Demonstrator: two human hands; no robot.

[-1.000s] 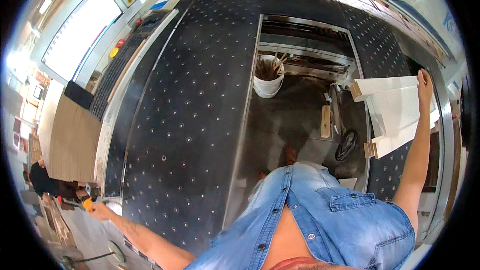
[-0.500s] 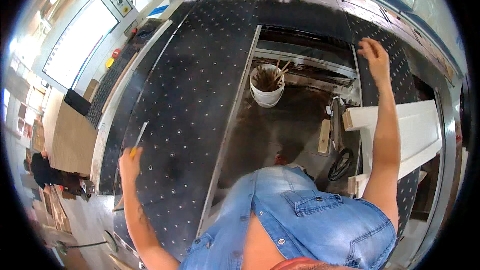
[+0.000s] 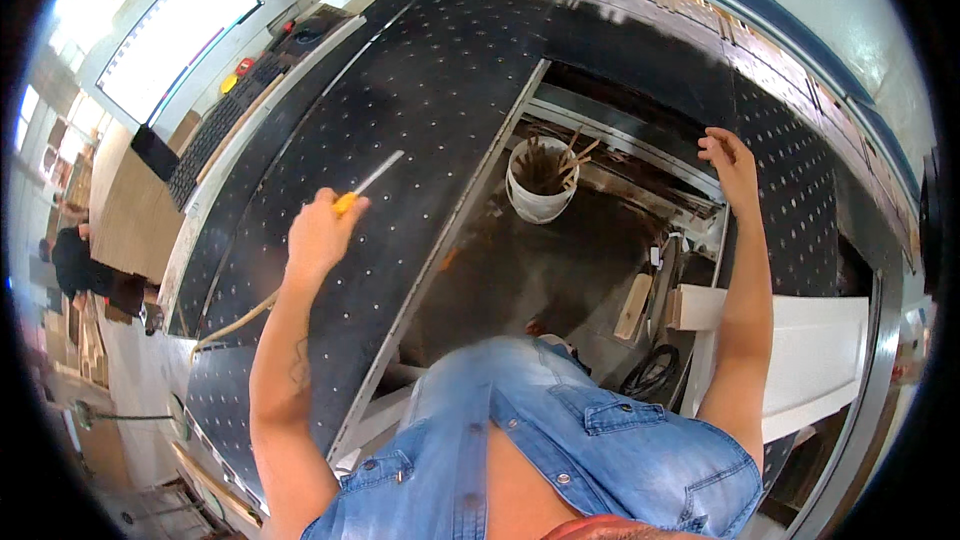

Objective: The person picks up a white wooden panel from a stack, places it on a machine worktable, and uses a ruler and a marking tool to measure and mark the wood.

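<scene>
My left hand [image 3: 322, 235] is closed around the yellow handle of a slim tool with a flat silver blade [image 3: 381, 176], its exact kind unclear. The blade points away and to the right over the black dotted table [image 3: 400, 90]. My right hand [image 3: 731, 166] is raised by the right side of the gap in the table, fingers loosely bent and apart, holding nothing. Below my right forearm lies a white framed panel [image 3: 815, 350], like a cabinet door, partly hidden by the arm.
In the gap stands a white bucket [image 3: 540, 202] of wooden strips. A wooden piece [image 3: 633, 306] and a coiled black cable [image 3: 650, 372] lie beside its right edge. A screen [image 3: 180, 30] and keyboard [image 3: 222, 130] are at left. A hose [image 3: 235, 324] runs behind my left forearm.
My left hand has moved right and away over the table with the tool. My right hand has come down and slightly left. The whole view has turned a little.
</scene>
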